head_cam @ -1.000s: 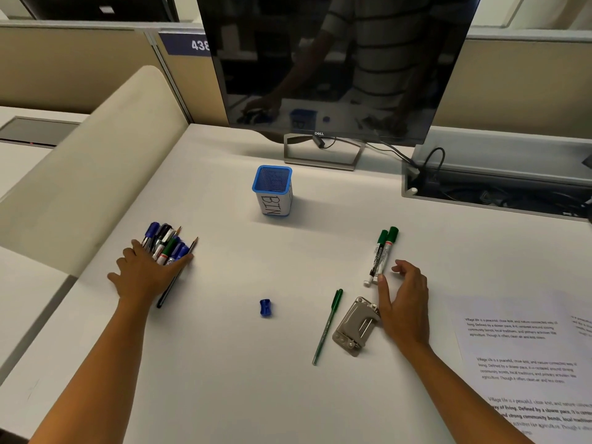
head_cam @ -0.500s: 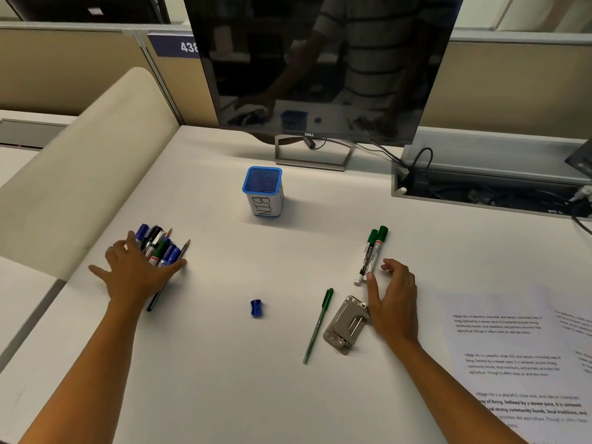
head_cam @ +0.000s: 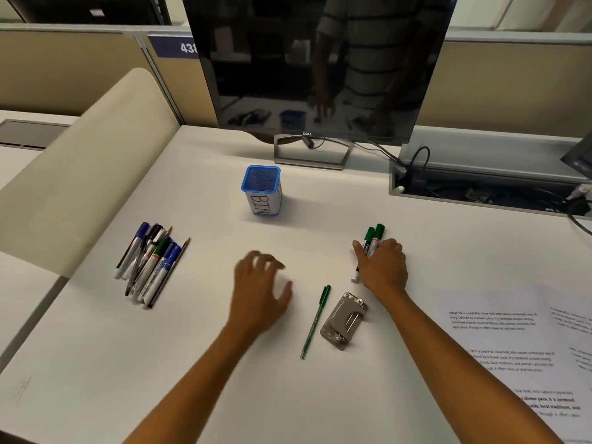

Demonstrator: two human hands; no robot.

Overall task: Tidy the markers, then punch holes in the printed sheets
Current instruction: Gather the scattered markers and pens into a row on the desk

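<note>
A pile of blue, black and green markers with pencils (head_cam: 150, 264) lies at the left of the white desk (head_cam: 208, 363). My left hand (head_cam: 259, 290) is blurred near the desk's middle, fingers apart, holding nothing that I can see. My right hand (head_cam: 382, 267) curls over two green markers (head_cam: 373, 237), thumb on their left side, fingers on their right. Their caps stick out beyond the fingers. A metal hole punch (head_cam: 344, 320) and a thin green pen (head_cam: 315, 318) lie between my arms. Printed sheets (head_cam: 512, 347) lie at the right.
A blue mesh pot labelled BIN (head_cam: 262, 190) stands behind my hands. A dark monitor (head_cam: 320, 68) on its stand is at the back. A cable trough (head_cam: 480, 187) with wires runs along the back right. A beige padded divider (head_cam: 80, 174) borders the left.
My left hand left the marker pile and swung right to the desk's middle, covering the spot where a small blue object lay. My right hand moved up onto the two green markers.
</note>
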